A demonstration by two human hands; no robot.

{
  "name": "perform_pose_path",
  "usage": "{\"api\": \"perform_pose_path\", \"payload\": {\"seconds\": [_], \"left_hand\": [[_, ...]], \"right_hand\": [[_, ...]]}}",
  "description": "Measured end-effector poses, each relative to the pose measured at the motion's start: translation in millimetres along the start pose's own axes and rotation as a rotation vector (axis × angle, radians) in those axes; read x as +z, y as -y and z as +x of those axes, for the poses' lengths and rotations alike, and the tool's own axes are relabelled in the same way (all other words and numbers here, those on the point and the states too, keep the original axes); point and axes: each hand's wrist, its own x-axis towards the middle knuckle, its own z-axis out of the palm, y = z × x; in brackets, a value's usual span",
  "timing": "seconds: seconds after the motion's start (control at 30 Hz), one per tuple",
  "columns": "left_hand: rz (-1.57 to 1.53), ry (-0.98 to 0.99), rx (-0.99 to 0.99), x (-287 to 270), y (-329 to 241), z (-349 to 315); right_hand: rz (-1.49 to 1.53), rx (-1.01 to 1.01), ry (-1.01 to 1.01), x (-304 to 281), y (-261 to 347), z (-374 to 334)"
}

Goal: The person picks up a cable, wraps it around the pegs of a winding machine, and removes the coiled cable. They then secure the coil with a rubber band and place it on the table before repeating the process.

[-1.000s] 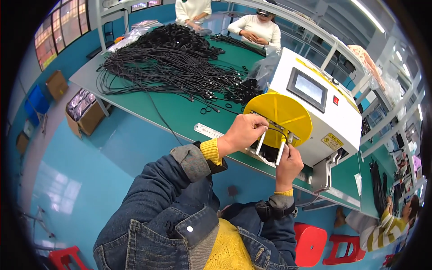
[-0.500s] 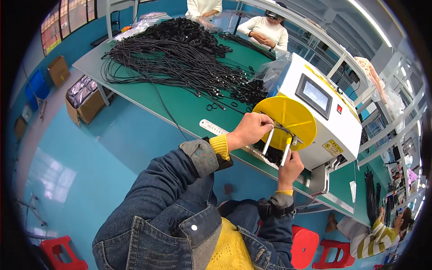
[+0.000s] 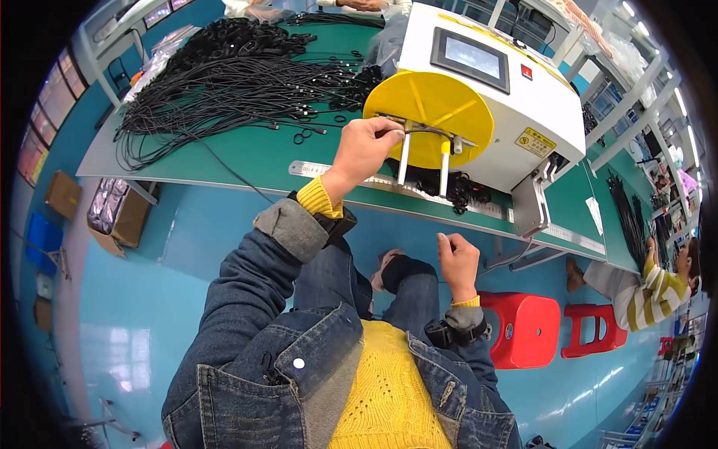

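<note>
My left hand [image 3: 366, 152] is closed in a pinch at the left edge of a yellow disc [image 3: 465, 112], holding a black cable [image 3: 428, 131] that crosses the disc's front. Two metal rods [image 3: 404, 159] stick out from the disc toward me, the right one with a yellow sleeve at its base. The disc sits on the front of a white winding machine [image 3: 490, 127] with a small screen [image 3: 470, 60]. My right hand [image 3: 458, 262] is off the table's front edge, below the machine. Its fingers are curled in, and I see nothing in them.
A tangle of black cables [image 3: 224, 90] covers the far left of the green table [image 3: 247, 161]. A steel ruler [image 3: 310, 168] lies along the front edge. Dark coils [image 3: 456, 191] sit under the disc. Red stools [image 3: 523, 329] stand at right; another person [image 3: 636, 292] works there.
My right hand has left the rod on the disc and drawn back toward me, below the table edge. My left hand stays at the disc. The view has shifted.
</note>
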Motion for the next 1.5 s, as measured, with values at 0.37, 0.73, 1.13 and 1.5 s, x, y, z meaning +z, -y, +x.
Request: {"api": "perform_pose_path", "payload": {"seconds": [0.37, 0.73, 1.13, 1.5], "left_hand": [[0.548, -0.111, 0.534, -11, -25, -31], [0.438, -0.017, 0.44, -8, -21, -51], [0.648, 0.172, 0.416, 5, -46, -52], [0.932, 0.154, 0.458, 15, -80, -63]], "right_hand": [[0.07, 0.07, 0.08, 4, -10, -13], [0.039, 0.048, 0.145, 11, -11, -14], [0.299, -0.202, -0.02, -11, 75, 41], [0.547, -0.069, 0.109, -4, 88, 58]]}}
